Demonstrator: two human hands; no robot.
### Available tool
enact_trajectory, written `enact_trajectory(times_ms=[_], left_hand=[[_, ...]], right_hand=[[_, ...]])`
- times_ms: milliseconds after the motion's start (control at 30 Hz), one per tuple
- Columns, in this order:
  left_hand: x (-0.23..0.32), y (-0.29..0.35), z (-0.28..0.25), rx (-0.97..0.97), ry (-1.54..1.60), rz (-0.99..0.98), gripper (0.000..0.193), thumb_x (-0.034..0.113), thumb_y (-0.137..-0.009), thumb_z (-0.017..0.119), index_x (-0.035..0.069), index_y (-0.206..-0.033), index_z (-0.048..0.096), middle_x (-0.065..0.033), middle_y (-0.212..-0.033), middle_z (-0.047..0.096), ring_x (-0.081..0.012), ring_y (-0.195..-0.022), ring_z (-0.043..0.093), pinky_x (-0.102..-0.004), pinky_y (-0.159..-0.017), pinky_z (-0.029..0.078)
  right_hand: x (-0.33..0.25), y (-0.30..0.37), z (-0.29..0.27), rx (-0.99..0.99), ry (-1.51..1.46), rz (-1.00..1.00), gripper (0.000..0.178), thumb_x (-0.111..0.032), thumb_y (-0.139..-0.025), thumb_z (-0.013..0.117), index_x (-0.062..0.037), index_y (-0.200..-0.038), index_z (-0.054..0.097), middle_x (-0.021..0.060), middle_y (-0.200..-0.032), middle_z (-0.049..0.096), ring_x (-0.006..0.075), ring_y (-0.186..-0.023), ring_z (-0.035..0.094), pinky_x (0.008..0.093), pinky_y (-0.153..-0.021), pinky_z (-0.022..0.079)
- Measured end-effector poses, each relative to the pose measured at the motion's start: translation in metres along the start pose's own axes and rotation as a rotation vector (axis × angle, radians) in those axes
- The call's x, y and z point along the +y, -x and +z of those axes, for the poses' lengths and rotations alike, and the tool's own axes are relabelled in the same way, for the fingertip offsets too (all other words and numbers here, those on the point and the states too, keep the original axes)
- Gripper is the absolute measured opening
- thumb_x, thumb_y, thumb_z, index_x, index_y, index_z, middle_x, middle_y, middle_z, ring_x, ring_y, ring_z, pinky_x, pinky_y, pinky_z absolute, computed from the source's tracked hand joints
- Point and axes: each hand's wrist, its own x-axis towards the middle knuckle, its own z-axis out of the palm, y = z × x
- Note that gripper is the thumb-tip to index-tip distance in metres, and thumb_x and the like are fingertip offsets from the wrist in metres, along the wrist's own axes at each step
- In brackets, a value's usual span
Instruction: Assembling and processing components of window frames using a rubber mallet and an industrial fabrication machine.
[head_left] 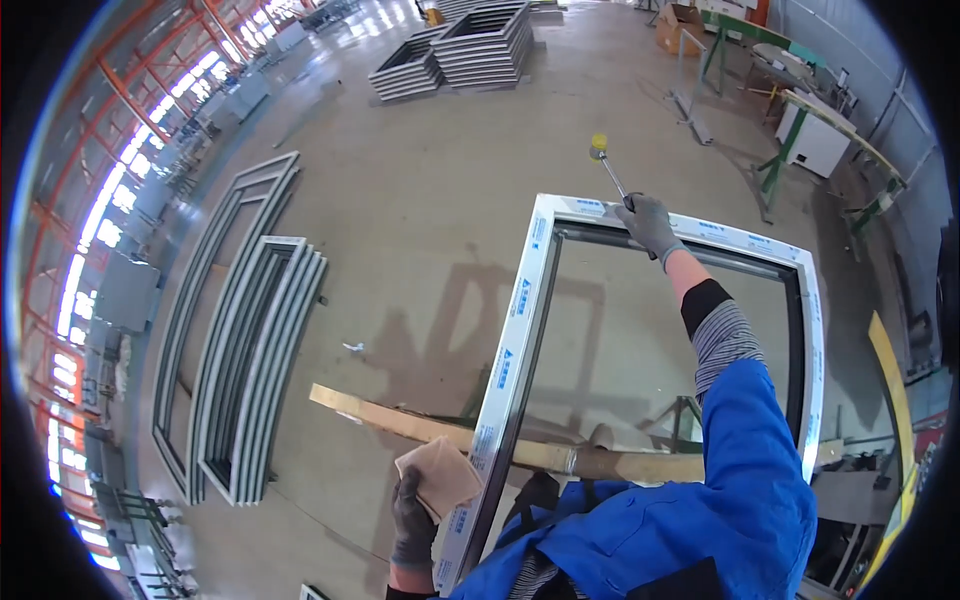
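Note:
A window frame point(508, 355) with white protective film and blue print lies before me, its dark inner edge showing. My right hand point(652, 228), in a grey glove, reaches over its far bar. The fingers are closed round the handle of a mallet point(599, 148), whose yellow head points away past the frame. At the frame's near left side, my gloved left hand point(412, 522) grips a folded pinkish-tan cloth point(442, 478). The cloth is beside the frame's left bar; whether they touch I cannot tell.
A wooden beam point(365, 407) runs beneath the frame. Stacked grey frames point(265, 370) lie on the floor at left, with more frame stacks point(483, 45) at the far end. Green trestles point(785, 160) and a white box point(818, 142) stand at far right. A yellow strip point(893, 380) rises at right.

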Motion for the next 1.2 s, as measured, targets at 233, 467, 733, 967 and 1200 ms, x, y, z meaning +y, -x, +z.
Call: enact_trajectory(times_ms=[233,467,733,967,1200], left_hand=[[0.003,-0.032,0.051,-0.024,-0.662,0.435,0.054,0.039,-0.116,0.05,-0.006,-0.145,0.059,-0.0162,-0.132,0.069,-0.0266,-0.117,0.069,-0.0413,-0.102,0.056],[0.051,-0.246,0.189,0.005,-0.394,0.237,0.046,0.035,-0.114,0.059,-0.005,-0.136,0.065,-0.0115,-0.124,0.072,-0.0216,-0.111,0.071,-0.037,-0.095,0.059],[0.007,-0.43,0.362,-0.454,-1.352,1.058,0.043,0.019,-0.102,0.065,0.001,-0.141,0.063,-0.0188,-0.142,0.068,-0.0358,-0.138,0.06,-0.0474,-0.122,0.041],[0.008,-0.4,0.348,-0.58,-1.465,1.038,0.043,0.013,-0.093,0.069,-0.004,-0.133,0.067,-0.022,-0.139,0.069,-0.0408,-0.139,0.059,-0.0537,-0.122,0.042],[0.006,-0.383,0.332,-0.523,-1.47,1.004,0.052,0.019,-0.09,0.074,-0.005,-0.136,0.067,-0.0239,-0.137,0.069,-0.0415,-0.139,0.06,-0.0545,-0.121,0.044]], right_hand=[[0.007,-0.024,0.009,-0.284,-0.081,0.039,0.045,-0.043,-0.095,0.067,-0.0018,-0.107,0.08,0.0277,-0.103,0.077,0.0454,-0.102,0.074,0.0542,-0.094,0.057],[0.018,-0.007,0.021,-0.283,-0.085,-0.004,0.037,-0.038,-0.097,0.069,-0.0012,-0.098,0.077,0.0262,-0.099,0.075,0.0462,-0.098,0.073,0.0541,-0.091,0.056],[-0.007,0.003,0.002,-0.19,-0.149,-0.001,0.028,-0.03,-0.095,0.078,-0.0047,-0.086,0.069,0.0146,-0.085,0.07,0.0383,-0.079,0.069,0.05,-0.076,0.052],[0.002,0.001,-0.008,-0.183,-0.134,0.022,0.027,-0.03,-0.095,0.079,-0.0052,-0.087,0.07,0.013,-0.083,0.069,0.0363,-0.077,0.067,0.0481,-0.075,0.051],[0.001,0.001,0.004,-0.161,-0.158,-0.066,0.024,-0.027,-0.094,0.08,-0.0056,-0.089,0.069,0.013,-0.086,0.069,0.0361,-0.079,0.068,0.0483,-0.074,0.05]])
